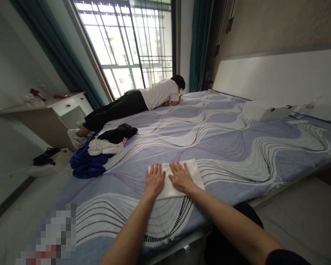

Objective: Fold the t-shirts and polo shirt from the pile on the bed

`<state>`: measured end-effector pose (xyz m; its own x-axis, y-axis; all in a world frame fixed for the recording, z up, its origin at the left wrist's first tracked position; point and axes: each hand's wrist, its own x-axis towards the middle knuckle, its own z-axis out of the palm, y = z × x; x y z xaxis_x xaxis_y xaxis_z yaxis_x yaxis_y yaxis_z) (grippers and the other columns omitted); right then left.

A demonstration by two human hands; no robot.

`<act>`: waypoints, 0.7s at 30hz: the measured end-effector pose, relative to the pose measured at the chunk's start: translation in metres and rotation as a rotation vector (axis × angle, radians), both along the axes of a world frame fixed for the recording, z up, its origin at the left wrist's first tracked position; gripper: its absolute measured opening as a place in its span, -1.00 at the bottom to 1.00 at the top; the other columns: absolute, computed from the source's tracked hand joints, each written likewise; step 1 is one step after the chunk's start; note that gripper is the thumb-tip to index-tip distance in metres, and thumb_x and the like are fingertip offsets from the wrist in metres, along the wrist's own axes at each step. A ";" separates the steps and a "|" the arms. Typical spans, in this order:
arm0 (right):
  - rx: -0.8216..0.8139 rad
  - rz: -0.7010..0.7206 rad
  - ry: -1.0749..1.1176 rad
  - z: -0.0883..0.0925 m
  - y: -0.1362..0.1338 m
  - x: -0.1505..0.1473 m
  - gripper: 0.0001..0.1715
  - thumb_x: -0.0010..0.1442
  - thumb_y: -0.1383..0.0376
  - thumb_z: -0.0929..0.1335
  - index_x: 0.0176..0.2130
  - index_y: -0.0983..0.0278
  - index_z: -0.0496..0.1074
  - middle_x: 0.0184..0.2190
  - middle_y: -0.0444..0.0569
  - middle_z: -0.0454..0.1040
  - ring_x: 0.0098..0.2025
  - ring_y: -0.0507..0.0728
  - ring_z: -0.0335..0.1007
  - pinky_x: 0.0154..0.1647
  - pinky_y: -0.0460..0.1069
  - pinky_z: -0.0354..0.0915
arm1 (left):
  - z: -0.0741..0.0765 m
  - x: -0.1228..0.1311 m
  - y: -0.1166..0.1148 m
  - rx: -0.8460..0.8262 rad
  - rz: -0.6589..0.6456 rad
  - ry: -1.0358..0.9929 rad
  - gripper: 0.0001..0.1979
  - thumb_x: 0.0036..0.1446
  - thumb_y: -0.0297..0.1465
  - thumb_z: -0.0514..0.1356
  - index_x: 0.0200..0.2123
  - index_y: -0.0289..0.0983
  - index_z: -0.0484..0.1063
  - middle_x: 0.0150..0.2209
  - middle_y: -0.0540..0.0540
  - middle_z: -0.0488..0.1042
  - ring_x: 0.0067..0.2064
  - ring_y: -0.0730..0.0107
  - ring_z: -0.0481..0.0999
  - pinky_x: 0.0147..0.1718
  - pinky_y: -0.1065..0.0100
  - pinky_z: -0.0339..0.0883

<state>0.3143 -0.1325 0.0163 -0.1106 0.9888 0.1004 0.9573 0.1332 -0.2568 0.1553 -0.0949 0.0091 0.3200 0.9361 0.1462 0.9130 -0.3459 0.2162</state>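
A white folded cloth (194, 171), perhaps a garment, lies flat near the front edge of the bed. My left hand (154, 179) rests on its left part, palm down with fingers stretched out. On the middle of the same cloth, my right hand (180, 177) presses flat, fingers spread and pointing away from me. Neither hand grips anything. Beneath the cloth is a blue-grey bedsheet (223, 147) with white wavy bands and dotted lines.
A pile of clothes (106, 145) in blue, white and black lies at the bed's left side. Another person (160, 95) lies across the far side. A white box (264, 110) stands by the headboard (281, 73). A cabinet (68, 106) is at the left.
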 end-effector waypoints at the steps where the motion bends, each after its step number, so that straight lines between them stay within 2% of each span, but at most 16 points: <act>1: -0.014 -0.024 -0.003 0.000 0.004 0.010 -0.25 0.38 0.02 0.05 0.42 0.30 -0.04 0.43 0.03 -0.07 0.45 0.24 -0.26 0.40 0.27 -0.45 | 0.000 -0.007 0.004 -0.022 0.028 0.011 -0.39 0.36 -0.15 -0.23 0.37 -0.24 0.07 0.41 -0.16 0.04 0.42 0.03 -0.04 0.33 -0.14 -0.13; 5: -0.079 -0.136 -0.023 0.004 0.015 0.038 -0.23 0.38 0.02 0.04 0.41 0.36 -0.02 0.42 0.06 -0.05 0.44 0.25 -0.23 0.40 0.22 -0.42 | 0.003 -0.037 0.016 -0.098 0.140 0.031 -0.38 0.35 -0.17 -0.24 0.39 -0.25 0.00 0.43 -0.14 -0.03 0.43 0.06 -0.09 0.34 -0.11 -0.15; 9: -0.061 -0.144 -0.037 0.013 0.018 0.048 -0.26 0.36 0.01 0.10 0.37 0.34 0.09 0.40 0.12 0.05 0.39 0.29 -0.09 0.38 0.22 -0.30 | 0.006 -0.055 0.002 -0.087 0.256 -0.035 -0.38 0.34 -0.18 -0.20 0.35 -0.38 0.08 0.42 -0.23 0.01 0.43 0.06 -0.07 0.34 -0.10 -0.16; 11: -0.106 -0.137 -0.010 0.022 0.022 0.056 -0.26 0.31 -0.02 0.19 0.30 0.33 0.20 0.33 0.21 0.18 0.32 0.33 0.06 0.33 0.22 -0.14 | 0.007 -0.059 -0.012 -0.087 0.319 -0.091 -0.41 0.32 -0.15 -0.15 0.23 -0.40 0.25 0.40 -0.27 0.06 0.42 0.03 -0.04 0.34 -0.09 -0.15; 13: -0.228 -0.126 0.034 0.033 0.030 0.067 -0.26 0.19 -0.03 0.32 0.21 0.34 0.32 0.18 0.27 0.36 0.19 0.35 0.26 0.22 0.19 0.06 | 0.010 -0.060 -0.026 -0.131 0.346 -0.130 -0.49 0.27 -0.11 -0.05 0.04 -0.35 0.43 0.40 -0.27 0.05 0.42 -0.03 -0.05 0.32 -0.14 -0.15; 16: -0.378 -0.086 0.091 0.049 0.044 0.085 -0.44 0.00 0.07 0.46 -0.06 0.34 0.52 -0.09 0.19 0.56 -0.03 0.32 0.45 -0.03 0.07 0.26 | 0.020 -0.060 -0.035 -0.241 0.381 -0.189 -0.70 0.14 -0.21 0.15 -0.21 -0.28 0.53 0.42 -0.23 -0.01 0.43 -0.16 -0.12 0.28 -0.29 -0.20; 18: -0.404 -0.052 0.135 0.057 0.051 0.092 -0.62 -0.09 0.16 0.50 -0.26 0.31 0.57 -0.20 0.10 0.59 -0.13 0.26 0.48 -0.16 0.00 0.27 | 0.031 -0.060 -0.036 -0.329 0.363 -0.364 -0.80 0.04 -0.32 0.22 -0.28 -0.26 0.55 0.38 -0.22 0.11 0.41 -0.19 -0.06 0.26 -0.28 -0.11; 20: -0.413 -0.028 0.202 0.062 0.051 0.096 -0.72 -0.13 0.22 0.51 -0.34 0.28 0.56 -0.28 -0.02 0.59 -0.19 0.19 0.48 -0.26 -0.06 0.26 | 0.043 -0.059 -0.035 -0.474 0.265 -0.693 -0.79 -0.01 -0.36 0.24 -0.26 -0.26 0.55 0.22 -0.26 0.39 0.30 -0.18 0.23 0.18 -0.15 0.17; 21: -0.410 -0.018 0.240 0.064 0.048 0.098 -0.73 -0.13 0.24 0.51 -0.35 0.27 0.55 -0.30 -0.07 0.59 -0.22 0.16 0.48 -0.29 -0.08 0.25 | 0.049 -0.058 -0.035 -0.567 0.204 -0.882 -0.75 -0.02 -0.35 0.25 -0.23 -0.27 0.55 0.09 -0.26 0.51 0.18 -0.13 0.40 0.08 -0.04 0.31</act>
